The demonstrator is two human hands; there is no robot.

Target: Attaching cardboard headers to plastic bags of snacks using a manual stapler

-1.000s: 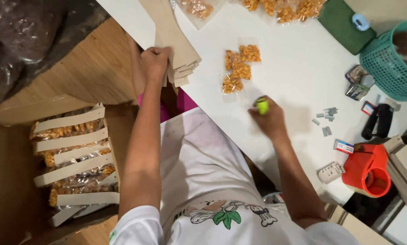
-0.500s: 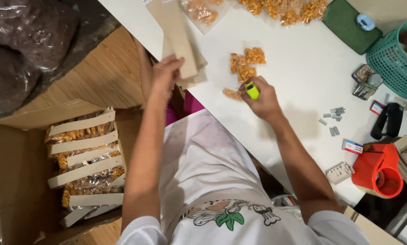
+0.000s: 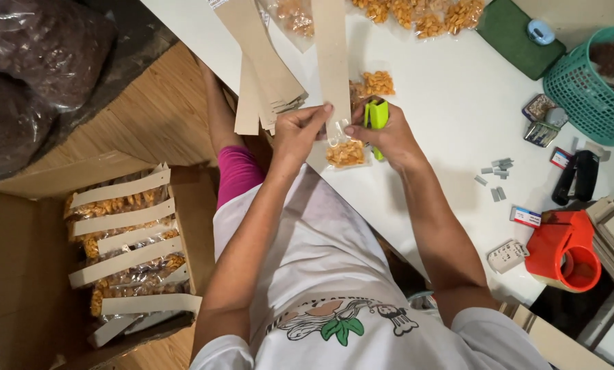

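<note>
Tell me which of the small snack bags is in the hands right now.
The clear bag of orange snacks pinched between left hand and right hand against the cardboard strip; other bags lie untouched farther up the table.

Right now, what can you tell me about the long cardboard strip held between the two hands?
The cardboard strip is a long, narrow, flat band of plain tan card. It stands nearly upright in the picture, running from the top edge down over the white table to the hands. The left hand pinches its lower end from the left; the right hand, which also grips a green stapler, meets it from the right. Its lower end sits at the top of a small clear bag of orange snacks.
</note>
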